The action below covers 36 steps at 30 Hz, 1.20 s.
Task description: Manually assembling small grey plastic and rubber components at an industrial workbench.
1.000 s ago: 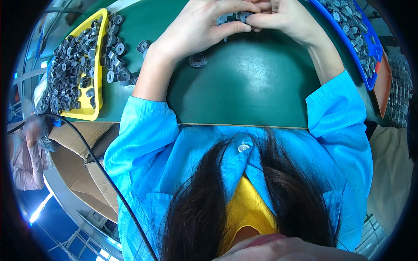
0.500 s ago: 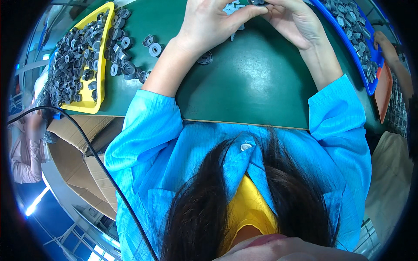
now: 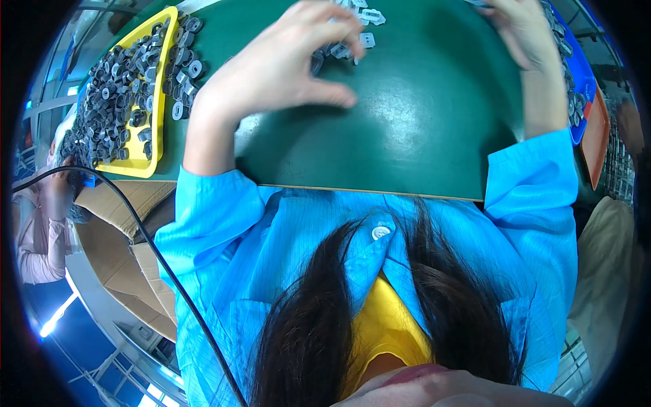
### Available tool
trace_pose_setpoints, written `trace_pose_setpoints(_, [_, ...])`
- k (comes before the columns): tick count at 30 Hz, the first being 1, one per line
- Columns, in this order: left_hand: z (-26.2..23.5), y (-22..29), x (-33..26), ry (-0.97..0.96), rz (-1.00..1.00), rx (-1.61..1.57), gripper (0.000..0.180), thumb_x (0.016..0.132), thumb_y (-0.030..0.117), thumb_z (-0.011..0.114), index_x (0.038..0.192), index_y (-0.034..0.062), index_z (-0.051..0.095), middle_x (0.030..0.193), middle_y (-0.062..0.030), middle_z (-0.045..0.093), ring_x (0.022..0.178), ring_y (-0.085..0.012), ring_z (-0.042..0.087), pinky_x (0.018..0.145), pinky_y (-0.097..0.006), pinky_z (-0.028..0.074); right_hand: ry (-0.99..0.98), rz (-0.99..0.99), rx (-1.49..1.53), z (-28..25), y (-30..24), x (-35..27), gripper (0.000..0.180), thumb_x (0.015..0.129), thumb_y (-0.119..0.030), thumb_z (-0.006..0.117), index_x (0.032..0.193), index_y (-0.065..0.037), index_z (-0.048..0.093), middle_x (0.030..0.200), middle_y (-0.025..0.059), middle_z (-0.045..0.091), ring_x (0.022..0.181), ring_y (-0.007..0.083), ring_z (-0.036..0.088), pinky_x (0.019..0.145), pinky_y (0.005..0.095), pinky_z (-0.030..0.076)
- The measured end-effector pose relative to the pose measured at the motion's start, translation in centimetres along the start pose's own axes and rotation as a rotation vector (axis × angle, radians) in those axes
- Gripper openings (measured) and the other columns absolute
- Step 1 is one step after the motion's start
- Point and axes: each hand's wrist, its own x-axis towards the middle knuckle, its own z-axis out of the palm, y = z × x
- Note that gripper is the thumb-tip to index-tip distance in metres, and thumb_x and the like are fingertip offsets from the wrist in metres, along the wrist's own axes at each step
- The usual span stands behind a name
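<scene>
My left hand is over the left half of the green table, thumb stretched out and apart from the curled fingers, with nothing seen in it. Beneath its fingers a dark grey round part shows in part. Small pale clip-like plastic pieces lie loose just beyond the fingertips. My right hand is at the far right, beside the blue tray of grey parts. Its fingertips come together at the picture's top edge round something small and pale that I cannot make out.
A yellow tray heaped with dark grey parts stands at the left. More loose parts lie along its right side. An orange-brown tray is beside the blue one. A black cable and an open cardboard box are at lower left.
My hands were together at the top middle around a dark part. They have parted: the left has moved left and opened, the right has moved right toward the blue tray.
</scene>
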Motion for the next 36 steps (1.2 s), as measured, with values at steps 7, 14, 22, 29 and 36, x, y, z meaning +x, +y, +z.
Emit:
trace_pose_setpoints(7, [3.3, -0.7, -5.1, 0.118, -0.127, 0.093, 0.037, 0.078, 0.023, 0.085, 0.109, 0.0105, 0.069, 0.137, -0.0062, 0.058, 0.132, -0.0329, 0.050, 0.109, -0.043, 0.045, 0.749, -0.153, -1.228, -17.6, -0.4, 0.4, 0.044, 0.089, -0.030, 0.080, 0.129, -0.012, 0.072, 0.107, 0.0021, 0.074, 0.099, 0.0092, 0.066, 0.093, 0.0249, 0.051])
trace_pose_setpoints(14, [2.1, -3.1, -1.2, 0.317, -0.164, -0.132, 0.032, 0.085, 0.027, 0.082, 0.108, 0.0100, 0.068, 0.128, -0.0059, 0.066, 0.116, -0.0300, 0.059, 0.099, -0.040, 0.049, 0.132, -0.366, -0.823, -1.1, 0.5, 2.3, 0.012, 0.089, -0.007, 0.070, 0.099, 0.001, 0.071, 0.084, 0.0088, 0.072, 0.074, 0.0158, 0.068, 0.069, 0.0278, 0.053])
trace_pose_setpoints(22, [2.6, -4.2, 4.2, 0.444, -0.452, -0.524, 0.026, 0.094, 0.013, 0.076, 0.114, 0.0002, 0.065, 0.094, -0.0064, 0.068, 0.087, -0.0138, 0.064, 0.082, -0.030, 0.053, 0.015, -0.426, -1.022, 6.8, 6.6, 4.0, 0.022, 0.094, -0.019, 0.068, 0.106, -0.002, 0.074, 0.093, 0.0178, 0.067, 0.090, 0.0369, 0.066, 0.081, 0.0443, 0.053])
trace_pose_setpoints(29, [3.9, -4.6, 3.8, 0.513, -0.489, -0.359, 0.038, 0.086, 0.011, 0.082, 0.120, 0.0001, 0.069, 0.095, -0.0055, 0.068, 0.079, -0.0119, 0.061, 0.073, -0.027, 0.053, -0.085, -0.309, -1.087, 7.1, 5.1, 3.4, 0.019, 0.091, -0.015, 0.069, 0.101, 0.001, 0.074, 0.090, 0.0174, 0.070, 0.084, 0.0338, 0.068, 0.079, 0.0421, 0.054])
trace_pose_setpoints(36, [4.2, -4.7, 3.6, 0.647, -0.357, -0.208, 0.041, 0.082, 0.007, 0.083, 0.119, -0.0010, 0.070, 0.094, -0.0108, 0.068, 0.074, -0.0177, 0.066, 0.069, -0.030, 0.055, -0.139, 0.175, -0.069, 10.3, 2.0, 3.1, 0.011, 0.093, -0.008, 0.077, 0.096, 0.001, 0.074, 0.086, 0.0047, 0.073, 0.077, 0.0093, 0.065, 0.065, 0.0226, 0.049])
